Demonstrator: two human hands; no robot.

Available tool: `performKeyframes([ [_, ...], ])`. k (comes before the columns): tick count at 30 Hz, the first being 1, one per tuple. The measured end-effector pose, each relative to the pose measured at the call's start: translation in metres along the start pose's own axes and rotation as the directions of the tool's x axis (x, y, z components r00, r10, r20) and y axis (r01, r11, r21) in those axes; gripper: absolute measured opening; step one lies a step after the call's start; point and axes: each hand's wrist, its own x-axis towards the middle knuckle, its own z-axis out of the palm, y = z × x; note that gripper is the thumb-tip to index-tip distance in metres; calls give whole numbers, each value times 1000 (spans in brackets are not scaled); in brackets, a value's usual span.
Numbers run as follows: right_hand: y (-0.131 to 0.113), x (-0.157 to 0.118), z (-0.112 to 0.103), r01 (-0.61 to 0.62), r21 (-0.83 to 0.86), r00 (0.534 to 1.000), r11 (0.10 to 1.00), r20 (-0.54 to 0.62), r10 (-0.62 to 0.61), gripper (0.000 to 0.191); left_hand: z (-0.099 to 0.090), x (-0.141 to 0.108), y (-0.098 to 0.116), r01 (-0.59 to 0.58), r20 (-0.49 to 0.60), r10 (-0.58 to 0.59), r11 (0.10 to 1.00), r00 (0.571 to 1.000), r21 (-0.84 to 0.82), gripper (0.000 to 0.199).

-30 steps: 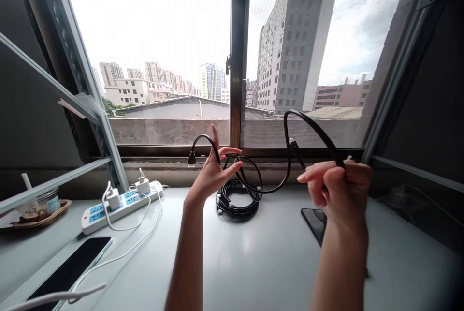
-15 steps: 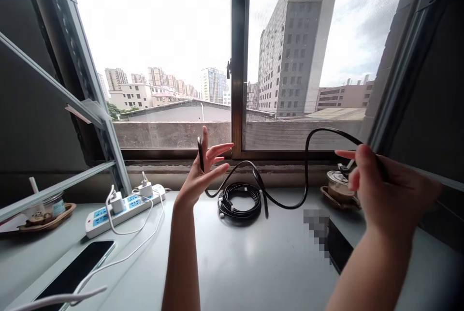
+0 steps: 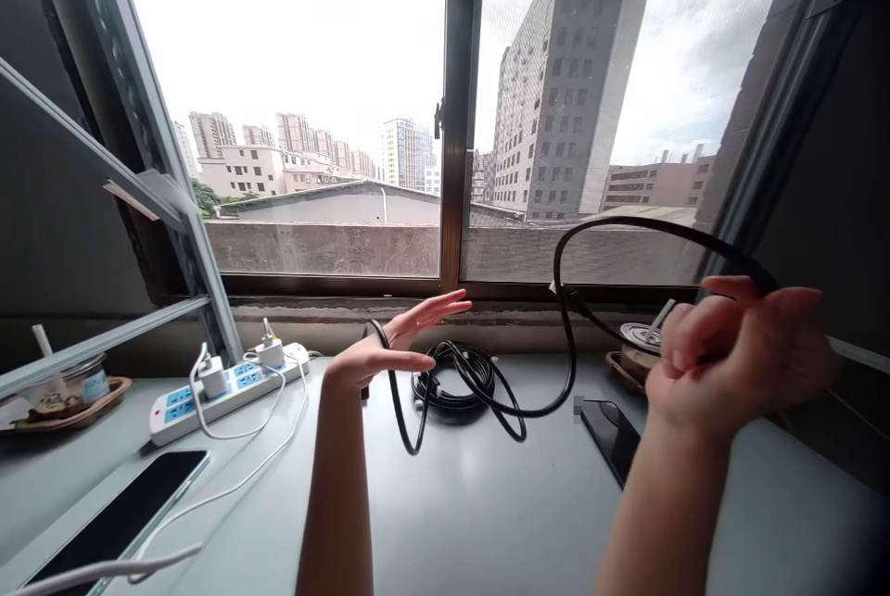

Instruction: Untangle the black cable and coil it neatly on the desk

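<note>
A black cable (image 3: pixel 566 327) runs through the air between my two hands, arching high at the right and hanging in loops in the middle. It passes over the back of my left hand (image 3: pixel 396 341), whose fingers are stretched out and apart, pointing right. On the right, the fingers of my right hand (image 3: pixel 743 346) are curled round the cable's other part. Beyond my left hand a coiled black cable (image 3: pixel 455 401) lies on the table, partly behind the hanging loops.
A power strip (image 3: pixel 229 392) with white chargers and a phone (image 3: pixel 118 522) lie at the left. Another phone (image 3: pixel 612 434) is near my right wrist. Lidded cups (image 3: pixel 80 387) stand at both sides, and a window frame (image 3: pixel 455 207) rises behind the table.
My right hand has turned and moved slightly right, pulling the cable into a larger arch. My left hand has tilted lower, and a cable loop now hangs below it. The view has shifted slightly.
</note>
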Motion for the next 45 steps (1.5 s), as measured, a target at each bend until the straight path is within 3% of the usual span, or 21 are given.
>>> performKeyframes([
  [3, -1, -3, 4, 93, 119, 995, 988, -53, -88, 54, 1, 3, 1, 115, 2, -116, 990, 993, 79, 64],
  [8, 0, -6, 7, 26, 146, 998, 989, 56, -34, 51, 14, 9, 11, 281, -101, -266, 940, 959, 193, 50],
  [12, 1, -4, 8, 64, 147, 998, 987, -24, -61, 56, 14, 7, 13, 267, -147, -232, 917, 961, 296, 46],
  [16, 3, -2, 8, 91, 85, 995, 992, -41, -88, 55, 6, 2, 13, 151, -166, -89, 901, 982, 407, 45],
  [19, 5, -4, 9, 98, 17, 994, 995, 52, -99, 45, 2, 0, 13, 120, -197, -30, 879, 980, 461, 43],
  [23, 5, -8, 11, 33, -82, 973, 996, 232, -13, 13, 4, 2, 12, 93, -250, 44, 857, 967, 507, 41],
  [28, 2, -14, 17, -37, -166, 934, 985, 346, 94, 16, 1, 0, 12, 27, -297, 161, 842, 941, 539, 42],
  [32, 6, -13, 18, -88, -247, 905, 965, 385, 182, 23, -13, -14, 12, 62, -210, 53, 859, 976, 508, 32],
  [36, 23, -3, 5, -105, -300, 940, 948, 281, 193, 29, -31, -35, 8, 185, -207, -97, 866, 974, 464, 34],
  [39, 38, 2, -1, -120, -355, 958, 927, 205, 202, 33, -38, -46, 4, 188, -221, -103, 893, 970, 409, 44],
  [42, 43, -6, 13, -149, -317, 954, 937, 204, 220, 40, -37, -43, 0, 151, -300, -37, 918, 953, 367, 41],
  [45, 34, -24, 40, -208, -251, 885, 945, 363, 291, 43, -28, -29, 0, 202, -339, -82, 920, 937, 336, 31],
])
